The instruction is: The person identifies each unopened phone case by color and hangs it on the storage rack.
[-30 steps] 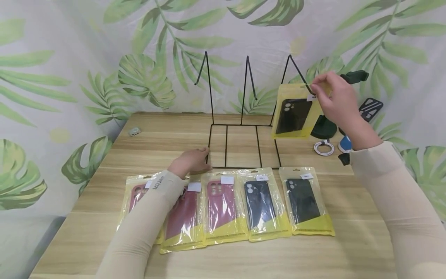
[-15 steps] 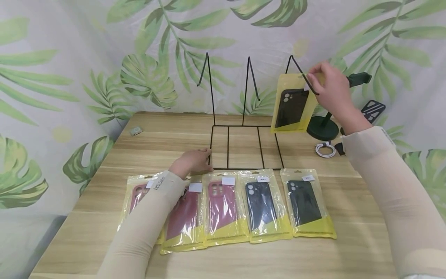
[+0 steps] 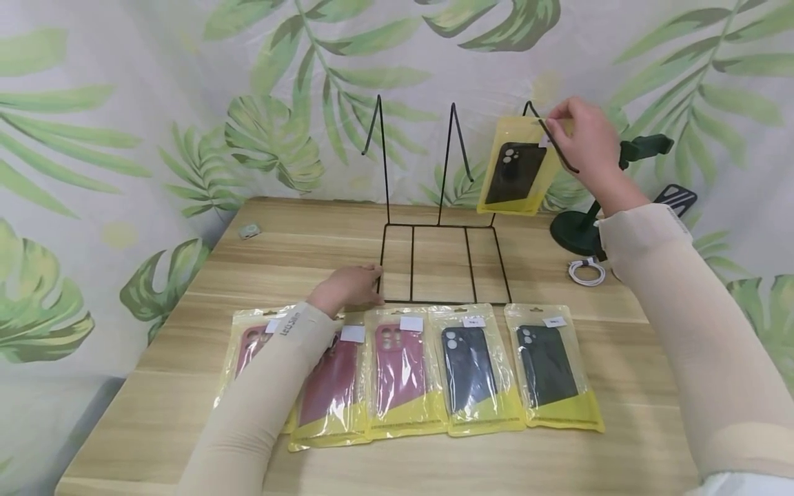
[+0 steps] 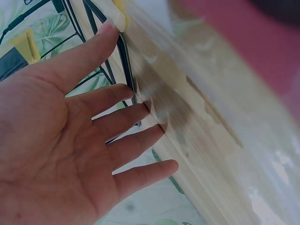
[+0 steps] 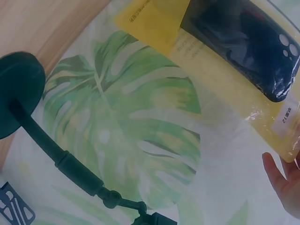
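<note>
In the head view, my right hand (image 3: 586, 145) pinches the top edge of a yellow bag holding a dark phone case (image 3: 516, 172). The bag hangs beside the right-hand hook of a black wire rack (image 3: 471, 265), whose wire crosses the bag's top corner. The right wrist view also has this bagged dark phone case (image 5: 243, 47), its white label near the top; only a few fingers (image 5: 276, 178) show there. At the rack's front left corner, my left hand (image 3: 349, 286) touches the base wire. Its fingers look straight and spread in the left wrist view (image 4: 126, 143).
Bagged phone cases lie in a row before the rack, including a pink one (image 3: 400, 372), a dark blue one (image 3: 468, 368) and a black one (image 3: 547, 365). To the right are a green stand (image 3: 577, 233) and a coiled white cable (image 3: 586, 272). A small object (image 3: 249, 231) lies back left.
My right hand has raised the bagged phone case and carried it farther back along the right-hand hook. My left hand stays at the rack's corner. The head view has shifted slightly.
</note>
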A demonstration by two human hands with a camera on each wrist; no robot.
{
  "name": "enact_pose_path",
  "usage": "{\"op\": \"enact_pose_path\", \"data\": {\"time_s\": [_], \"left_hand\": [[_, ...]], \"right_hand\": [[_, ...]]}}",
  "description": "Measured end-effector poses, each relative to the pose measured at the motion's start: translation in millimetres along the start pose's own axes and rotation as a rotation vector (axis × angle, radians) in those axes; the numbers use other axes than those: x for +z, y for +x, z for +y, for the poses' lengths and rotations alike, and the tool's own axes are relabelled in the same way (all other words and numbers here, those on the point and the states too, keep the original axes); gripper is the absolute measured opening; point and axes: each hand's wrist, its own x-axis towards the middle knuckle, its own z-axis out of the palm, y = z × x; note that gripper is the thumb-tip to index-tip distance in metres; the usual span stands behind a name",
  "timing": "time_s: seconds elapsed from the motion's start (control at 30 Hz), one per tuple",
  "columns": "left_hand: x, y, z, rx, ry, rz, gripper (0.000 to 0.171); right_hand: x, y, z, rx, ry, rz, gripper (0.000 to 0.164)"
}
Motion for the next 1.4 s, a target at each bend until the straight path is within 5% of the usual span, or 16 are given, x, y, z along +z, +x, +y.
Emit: {"op": "enact_pose_path", "data": {"time_s": [0.6, 0.8, 1.07, 1.4], "left_hand": [[0.3, -2.8, 2.3, -0.006, -0.009, -0.006, 0.077], [0.5, -0.6, 1.2, -0.016, -0.013, -0.007, 0.078], [-0.4, 0.4, 0.7, -0.013, -0.019, -0.007, 0.078], [0.7, 2.5, -0.5, -0.017, -0.025, 0.007, 0.079]], "right_hand": [[12, 23, 1, 0.089, -0.024, -0.007, 0.043], [14, 19, 5, 0.020, 0.020, 0.010, 0.050], [16, -17, 24, -0.080, -0.006, 0.076, 0.059], [34, -91, 48, -0.086, -0.045, 0.013, 0.067]]}}
